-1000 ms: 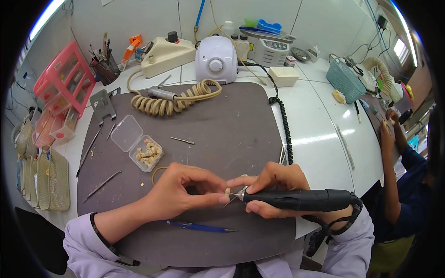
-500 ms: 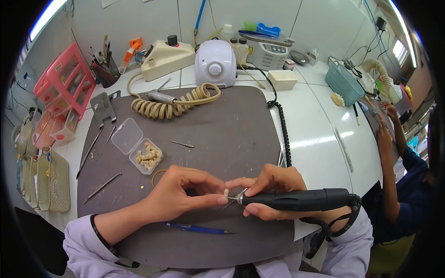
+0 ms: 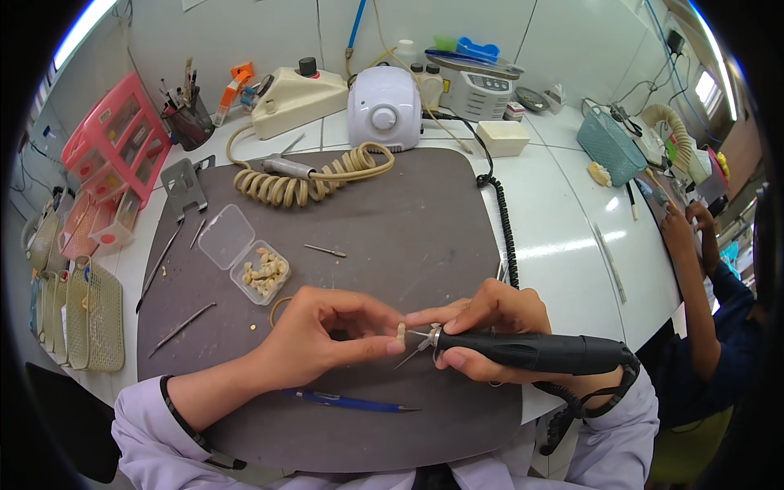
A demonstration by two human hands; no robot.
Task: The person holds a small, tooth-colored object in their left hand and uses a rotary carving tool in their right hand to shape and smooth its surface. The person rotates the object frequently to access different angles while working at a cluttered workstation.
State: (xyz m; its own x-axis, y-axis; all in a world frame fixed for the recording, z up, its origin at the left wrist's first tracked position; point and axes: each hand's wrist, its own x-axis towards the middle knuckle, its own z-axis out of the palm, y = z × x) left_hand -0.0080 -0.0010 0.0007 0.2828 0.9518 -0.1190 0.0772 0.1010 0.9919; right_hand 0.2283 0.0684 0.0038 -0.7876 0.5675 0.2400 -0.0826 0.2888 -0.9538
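My left hand [image 3: 314,339] pinches a small cream tooth-shaped piece [image 3: 401,332] between thumb and fingertips. From the right, my right hand [image 3: 502,314] grips a black rotary handpiece [image 3: 543,351], lying nearly level. Its thin bur points at the tooth-shaped piece, close beside it; whether they touch I cannot tell. A slim metal pointed tool [image 3: 415,354] shows below the handpiece's nose, partly hidden by my fingers. An index finger of the right hand reaches to the left fingertips. Beyond my left hand, an open clear plastic box [image 3: 282,292] holds several similar cream pieces.
A blue pen [image 3: 351,401] lies on the grey mat [image 3: 392,245] in front of me. Metal hand tools [image 3: 181,330] lie left. A coiled hose [image 3: 286,189] and white control unit [image 3: 384,110] are at the back. At right, a co-worker's arms [image 3: 690,286] show.
The handpiece has shifted slightly right, so its bur sits a little farther from the tooth-shaped piece. The left hand keeps its pinch. The co-worker's hands have moved.
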